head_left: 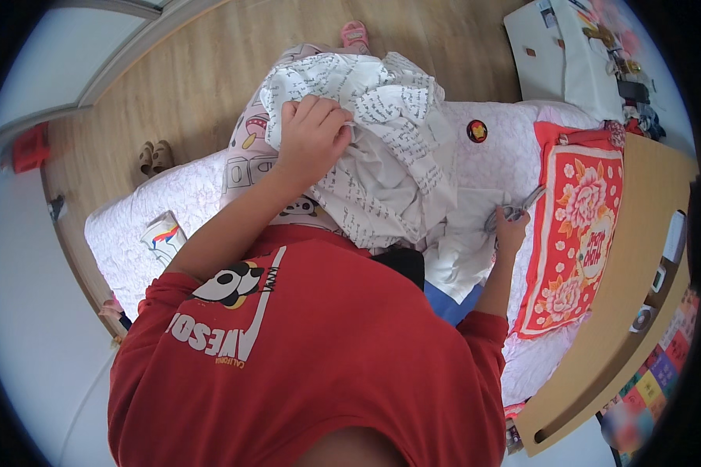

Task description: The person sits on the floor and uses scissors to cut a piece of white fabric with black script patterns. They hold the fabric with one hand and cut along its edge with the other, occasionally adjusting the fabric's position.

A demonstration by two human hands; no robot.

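A white cloth printed with dark script lies bunched over my lap, its plain whitish underside turned up in places. My left hand is closed on the cloth's upper left part, the fingers curled and the thumb pressed toward a pinched fold. Off to the right, beside the loose end of the cloth, my right hand holds a pair of metal scissors. Their blades point away toward the red pillow, apart from the cloth in my left hand. The palm partly hides the scissors' handles.
I sit on a bed with a pale quilted cover. A red floral pillow lies right, before a wooden headboard. A round black emblem piece and a white rainbow-printed item rest on the cover. Brown slippers stand on the floor.
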